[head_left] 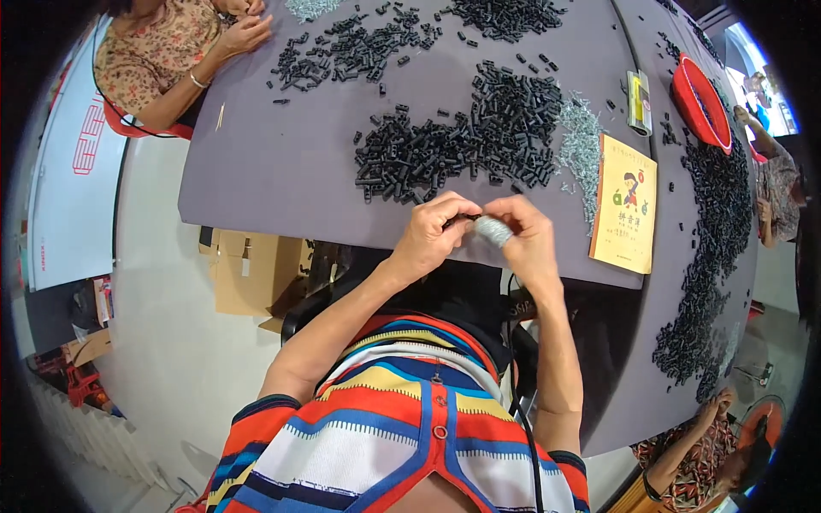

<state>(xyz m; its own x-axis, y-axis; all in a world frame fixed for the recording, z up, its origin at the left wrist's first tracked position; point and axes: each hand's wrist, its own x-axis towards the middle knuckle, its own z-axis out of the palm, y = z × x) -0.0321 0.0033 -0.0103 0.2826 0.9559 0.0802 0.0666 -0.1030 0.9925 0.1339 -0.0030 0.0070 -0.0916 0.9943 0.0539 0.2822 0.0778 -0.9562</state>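
Close in front of my body, at the near table edge, my two hands meet. My left hand pinches a small black plastic piece, mostly covered by the fingers. My right hand is closed against it, fingertips bent in; what they hold is too small to make out. A silvery-white wrapping, like tape around a digit, shows on the right hand. Just beyond lies a large heap of short black plastic pieces, with a pile of small silvery screw-like parts to its right.
A yellow booklet lies right of my hands on the grey table. Further right are a red basket and a long black heap. Co-workers sit at the far left and right. A cardboard box stands below.
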